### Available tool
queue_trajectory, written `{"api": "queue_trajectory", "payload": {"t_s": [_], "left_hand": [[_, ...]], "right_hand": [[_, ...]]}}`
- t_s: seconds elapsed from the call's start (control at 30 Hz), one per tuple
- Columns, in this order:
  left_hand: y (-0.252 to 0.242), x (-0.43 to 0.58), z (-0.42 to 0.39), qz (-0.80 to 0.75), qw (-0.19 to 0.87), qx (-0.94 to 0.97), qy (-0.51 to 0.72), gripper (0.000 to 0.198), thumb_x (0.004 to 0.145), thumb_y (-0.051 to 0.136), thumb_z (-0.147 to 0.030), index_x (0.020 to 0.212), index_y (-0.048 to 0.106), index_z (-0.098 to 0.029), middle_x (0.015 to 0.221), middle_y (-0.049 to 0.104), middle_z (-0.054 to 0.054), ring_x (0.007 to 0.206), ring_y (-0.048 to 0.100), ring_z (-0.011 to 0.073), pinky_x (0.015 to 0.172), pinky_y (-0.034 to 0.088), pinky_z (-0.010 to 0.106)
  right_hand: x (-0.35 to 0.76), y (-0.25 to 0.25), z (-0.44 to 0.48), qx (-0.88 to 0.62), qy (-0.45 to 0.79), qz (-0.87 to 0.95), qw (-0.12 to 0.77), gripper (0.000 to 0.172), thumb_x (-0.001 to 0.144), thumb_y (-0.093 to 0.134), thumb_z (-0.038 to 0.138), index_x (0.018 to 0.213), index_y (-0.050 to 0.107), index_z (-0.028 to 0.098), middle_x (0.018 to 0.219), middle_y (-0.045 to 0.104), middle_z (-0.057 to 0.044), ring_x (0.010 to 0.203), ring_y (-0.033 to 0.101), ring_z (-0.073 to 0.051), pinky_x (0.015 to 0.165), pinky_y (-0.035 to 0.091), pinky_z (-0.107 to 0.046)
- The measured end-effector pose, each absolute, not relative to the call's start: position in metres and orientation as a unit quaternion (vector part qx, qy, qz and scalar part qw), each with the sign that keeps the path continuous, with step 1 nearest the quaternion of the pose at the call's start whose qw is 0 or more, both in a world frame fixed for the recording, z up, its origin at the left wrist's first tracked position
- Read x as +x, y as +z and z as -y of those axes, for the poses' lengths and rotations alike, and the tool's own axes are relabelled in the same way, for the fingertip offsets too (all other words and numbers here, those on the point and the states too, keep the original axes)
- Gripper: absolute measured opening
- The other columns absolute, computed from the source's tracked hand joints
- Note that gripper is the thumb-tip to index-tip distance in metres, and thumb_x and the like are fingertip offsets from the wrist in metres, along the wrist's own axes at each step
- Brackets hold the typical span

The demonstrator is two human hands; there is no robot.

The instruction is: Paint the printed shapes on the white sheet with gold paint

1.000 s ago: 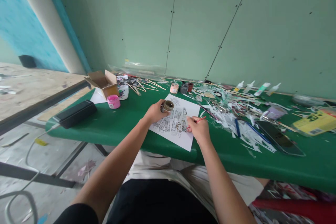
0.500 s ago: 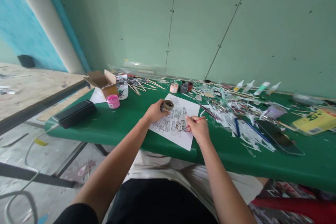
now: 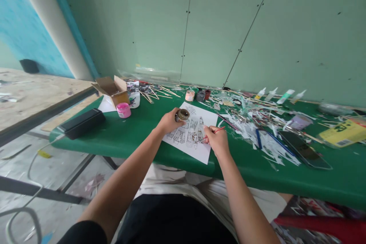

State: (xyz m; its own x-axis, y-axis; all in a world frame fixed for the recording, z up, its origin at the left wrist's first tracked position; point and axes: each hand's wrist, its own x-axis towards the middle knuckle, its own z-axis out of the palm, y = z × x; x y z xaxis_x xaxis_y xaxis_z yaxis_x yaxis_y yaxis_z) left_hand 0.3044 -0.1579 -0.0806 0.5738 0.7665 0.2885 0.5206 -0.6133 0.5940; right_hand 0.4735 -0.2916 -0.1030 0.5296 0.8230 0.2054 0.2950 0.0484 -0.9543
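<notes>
A white sheet (image 3: 200, 155) with dark drawn shapes, some filled with brown, lies on the green tabletop. My left hand (image 3: 169, 121) is wrapped round a small open jar (image 3: 183, 115) of brown paint, over the sheet's left side. On the sheet's right side, my right hand (image 3: 216, 137) pinches a thin red brush (image 3: 219, 129). The brush points left and down at the drawn shapes, and its tip is too small to make out clearly. Part of the sheet is hidden under both hands.
A pink jar (image 3: 123, 110), an open cardboard box (image 3: 121, 98) and a black case (image 3: 82, 123) stand at left. Several paint jars (image 3: 190, 95) sit behind the sheet. Paper scraps (image 3: 274, 148), a phone (image 3: 304, 150) and a yellow packet (image 3: 343, 133) lie at right.
My right hand and the red brush have shifted very slightly to the right. My left hand and the brown jar look unmoved.
</notes>
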Motion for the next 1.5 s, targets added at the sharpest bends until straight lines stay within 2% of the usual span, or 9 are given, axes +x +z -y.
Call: {"api": "queue_trajectory", "payload": {"t_s": [0.53, 1.0, 1.2, 1.27, 1.37, 1.4, 1.43, 1.5], "left_hand": [[-0.081, 0.304, 0.158, -0.372, 0.226, 0.858, 0.274, 0.055, 0.069, 0.071, -0.036, 0.117, 0.05, -0.02, 0.107, 0.066, 0.007, 0.09, 0.063, 0.0258, 0.069, 0.046, 0.032], [-0.079, 0.304, 0.158, -0.374, 0.223, 0.861, 0.264, 0.055, 0.07, 0.071, -0.037, 0.118, 0.05, -0.02, 0.109, 0.065, 0.008, 0.093, 0.062, 0.0262, 0.072, 0.046, 0.032], [-0.077, 0.307, 0.166, -0.444, 0.131, 0.852, 0.243, 0.048, 0.074, 0.068, -0.038, 0.114, 0.054, -0.017, 0.11, 0.063, 0.013, 0.11, 0.053, 0.0346, 0.089, 0.04, 0.044], [-0.078, 0.306, 0.166, -0.46, 0.137, 0.841, 0.248, 0.053, 0.073, 0.069, -0.039, 0.119, 0.051, -0.017, 0.116, 0.061, 0.014, 0.114, 0.05, 0.0363, 0.093, 0.037, 0.048], [-0.075, 0.302, 0.167, -0.444, 0.189, 0.8, 0.357, 0.067, 0.072, 0.07, -0.04, 0.129, 0.041, -0.02, 0.126, 0.056, 0.014, 0.117, 0.048, 0.0344, 0.094, 0.037, 0.048], [-0.071, 0.3, 0.17, -0.431, 0.208, 0.771, 0.419, 0.064, 0.073, 0.07, -0.039, 0.127, 0.042, -0.02, 0.124, 0.056, 0.013, 0.114, 0.05, 0.0318, 0.092, 0.039, 0.046], [-0.065, 0.298, 0.177, -0.412, 0.225, 0.738, 0.485, 0.054, 0.075, 0.068, -0.037, 0.121, 0.046, -0.021, 0.118, 0.059, 0.012, 0.109, 0.053, 0.0284, 0.089, 0.041, 0.043], [-0.047, 0.292, 0.204, -0.363, 0.259, 0.671, 0.592, 0.023, 0.077, 0.065, -0.032, 0.095, 0.056, -0.02, 0.095, 0.063, 0.007, 0.089, 0.058, 0.0207, 0.079, 0.045, 0.036]], "right_hand": [[0.473, -0.104, 0.291, -0.655, 0.224, 0.445, 0.568, 0.042, 0.076, 0.057, 0.043, 0.042, 0.045, 0.022, 0.033, 0.046, 0.003, 0.034, 0.042, -0.012, 0.038, 0.033, -0.024], [0.473, -0.104, 0.291, -0.659, 0.212, 0.449, 0.565, 0.043, 0.077, 0.056, 0.041, 0.041, 0.044, 0.022, 0.033, 0.046, 0.003, 0.034, 0.043, -0.012, 0.038, 0.034, -0.024], [0.474, -0.105, 0.29, -0.649, 0.222, 0.44, 0.579, 0.042, 0.077, 0.056, 0.042, 0.042, 0.045, 0.022, 0.033, 0.045, 0.004, 0.033, 0.043, -0.011, 0.039, 0.035, -0.024], [0.474, -0.106, 0.289, -0.648, 0.218, 0.445, 0.578, 0.042, 0.077, 0.056, 0.042, 0.041, 0.044, 0.022, 0.033, 0.045, 0.004, 0.034, 0.044, -0.012, 0.039, 0.036, -0.024], [0.475, -0.106, 0.289, -0.651, 0.208, 0.446, 0.577, 0.043, 0.076, 0.057, 0.041, 0.041, 0.041, 0.022, 0.032, 0.043, 0.004, 0.034, 0.045, -0.012, 0.04, 0.037, -0.023], [0.475, -0.107, 0.289, -0.651, 0.208, 0.443, 0.58, 0.043, 0.075, 0.057, 0.04, 0.04, 0.04, 0.022, 0.031, 0.043, 0.004, 0.034, 0.045, -0.012, 0.04, 0.037, -0.023], [0.475, -0.107, 0.288, -0.65, 0.209, 0.438, 0.585, 0.043, 0.075, 0.057, 0.041, 0.04, 0.04, 0.022, 0.031, 0.042, 0.004, 0.033, 0.046, -0.012, 0.04, 0.038, -0.023], [0.475, -0.107, 0.288, -0.646, 0.219, 0.43, 0.591, 0.043, 0.075, 0.057, 0.042, 0.041, 0.041, 0.022, 0.031, 0.043, 0.004, 0.032, 0.046, -0.012, 0.039, 0.038, -0.023]]}}
